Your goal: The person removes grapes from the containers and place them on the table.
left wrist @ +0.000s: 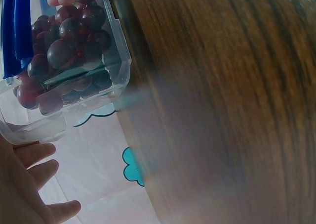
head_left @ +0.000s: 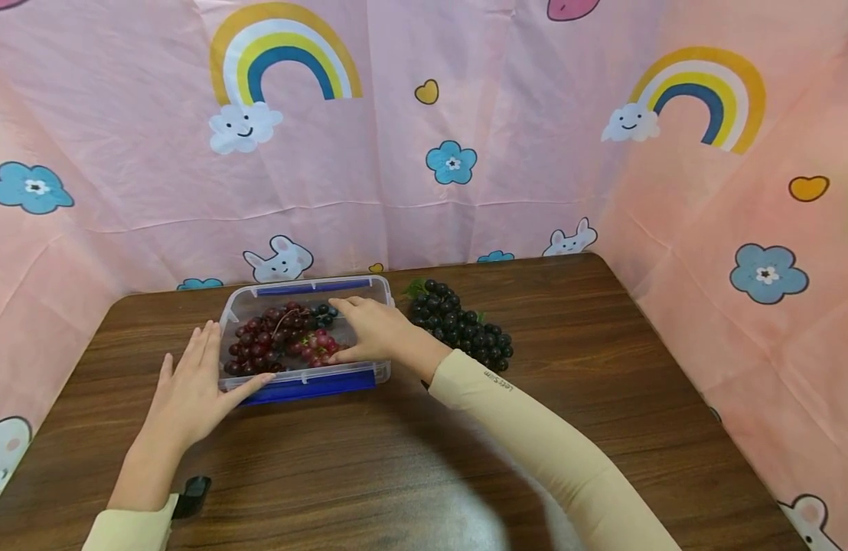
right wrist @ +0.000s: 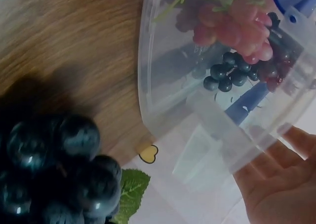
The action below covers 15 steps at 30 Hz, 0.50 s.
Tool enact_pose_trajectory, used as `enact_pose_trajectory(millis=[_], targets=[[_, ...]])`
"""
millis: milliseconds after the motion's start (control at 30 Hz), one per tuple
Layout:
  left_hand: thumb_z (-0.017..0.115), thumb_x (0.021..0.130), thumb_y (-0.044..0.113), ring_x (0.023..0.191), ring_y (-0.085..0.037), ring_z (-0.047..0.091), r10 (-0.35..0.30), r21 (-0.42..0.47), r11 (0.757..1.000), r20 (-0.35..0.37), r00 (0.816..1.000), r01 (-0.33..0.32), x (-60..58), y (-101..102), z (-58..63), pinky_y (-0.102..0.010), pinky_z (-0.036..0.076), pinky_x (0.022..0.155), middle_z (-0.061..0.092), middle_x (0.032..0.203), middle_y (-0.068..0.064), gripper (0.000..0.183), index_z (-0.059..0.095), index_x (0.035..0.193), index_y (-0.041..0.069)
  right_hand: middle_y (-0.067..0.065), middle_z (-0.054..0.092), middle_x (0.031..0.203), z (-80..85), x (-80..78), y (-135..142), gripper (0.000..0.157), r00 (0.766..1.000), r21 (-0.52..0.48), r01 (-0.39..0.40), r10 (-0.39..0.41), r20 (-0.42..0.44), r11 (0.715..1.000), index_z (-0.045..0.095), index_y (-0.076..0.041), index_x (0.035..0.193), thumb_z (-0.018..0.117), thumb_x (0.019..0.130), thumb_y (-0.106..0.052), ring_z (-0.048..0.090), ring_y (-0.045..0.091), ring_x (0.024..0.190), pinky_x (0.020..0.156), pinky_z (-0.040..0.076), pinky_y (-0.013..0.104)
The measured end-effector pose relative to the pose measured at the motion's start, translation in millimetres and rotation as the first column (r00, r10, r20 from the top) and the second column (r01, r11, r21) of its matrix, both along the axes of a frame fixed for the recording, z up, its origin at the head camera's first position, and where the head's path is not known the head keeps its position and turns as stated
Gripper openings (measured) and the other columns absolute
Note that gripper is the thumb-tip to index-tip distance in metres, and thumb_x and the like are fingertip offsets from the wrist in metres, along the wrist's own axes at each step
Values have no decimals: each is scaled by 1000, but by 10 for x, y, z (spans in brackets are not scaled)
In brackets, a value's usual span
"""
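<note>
A clear plastic box point(head_left: 358, 375) with blue latches point(head_left: 307, 387) stands on the table. Inside lie dark red grapes point(head_left: 255, 344), a pinkish-red bunch point(head_left: 317, 348) and a small dark blue bunch point(right wrist: 229, 73). At the box's left side is my left hand point(head_left: 193, 390), its fingers straight and spread, the thumb reaching along the front edge. My right hand point(head_left: 379, 329) extends over the right end of the box with fingers loosely stretched; contact with the rim is hard to tell. A big bunch of black grapes point(head_left: 465, 325) with green leaves lies right of the box.
The brown wooden table point(head_left: 369, 474) spreads in front of the box and to the right. A pink printed cloth point(head_left: 396, 176) hangs behind and along the sides. My right forearm crosses the table in front of the black grapes.
</note>
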<state>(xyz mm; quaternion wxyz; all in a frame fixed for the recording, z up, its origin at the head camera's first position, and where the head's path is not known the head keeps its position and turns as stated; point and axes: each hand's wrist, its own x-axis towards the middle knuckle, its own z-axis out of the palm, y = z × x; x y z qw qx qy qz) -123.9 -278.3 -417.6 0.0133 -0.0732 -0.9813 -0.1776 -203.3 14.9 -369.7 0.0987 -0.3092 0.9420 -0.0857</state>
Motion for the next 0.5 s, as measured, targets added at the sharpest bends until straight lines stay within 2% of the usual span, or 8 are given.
enact_pose_trajectory(millis=[500], targets=[[60, 97, 70, 160, -51, -2, -5, -4, 1000, -13, 1000, 5, -4, 0, -19, -80, -6, 118, -2, 171, -35, 121, -7, 167, -3, 7, 42, 167, -128, -60, -122, 98, 999, -1, 38, -38, 37, 999, 30, -16, 168, 78, 92, -56, 49, 21, 149, 114, 51, 39]])
